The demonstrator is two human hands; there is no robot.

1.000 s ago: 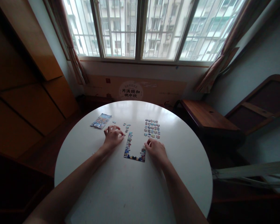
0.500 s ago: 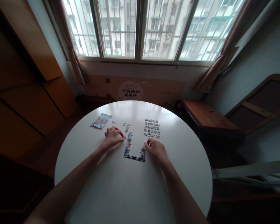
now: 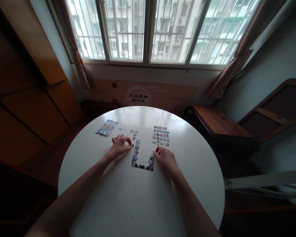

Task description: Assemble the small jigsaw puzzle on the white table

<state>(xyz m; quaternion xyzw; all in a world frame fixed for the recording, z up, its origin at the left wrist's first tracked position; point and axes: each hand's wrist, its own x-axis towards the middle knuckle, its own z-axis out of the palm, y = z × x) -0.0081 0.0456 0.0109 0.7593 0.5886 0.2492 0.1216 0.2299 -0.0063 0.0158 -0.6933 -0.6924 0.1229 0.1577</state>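
A partly joined jigsaw puzzle point(image 3: 135, 154) lies on the white round table, its joined pieces forming a U along the left, near and right sides. My left hand point(image 3: 121, 145) is left of it, thumb and finger closed on a small dark puzzle piece point(image 3: 132, 145). At the upper end of the puzzle's right side is my right hand point(image 3: 164, 157), its fingers curled and pinched together; whatever is between them is hidden. Beyond that hand, loose puzzle pieces point(image 3: 160, 135) lie in neat rows. A few more loose pieces point(image 3: 134, 135) lie beyond the puzzle's left side.
A colourful picture sheet point(image 3: 107, 127) lies at the table's far left. The white table point(image 3: 128, 204) has a curved edge. A wooden bench point(image 3: 212, 120) stands beyond it on the right, and a barred window point(image 3: 148, 31) is ahead.
The piece at my left fingertips now shows a darker face, and the fingers of that hand are drawn in slightly. My right hand stays in place.
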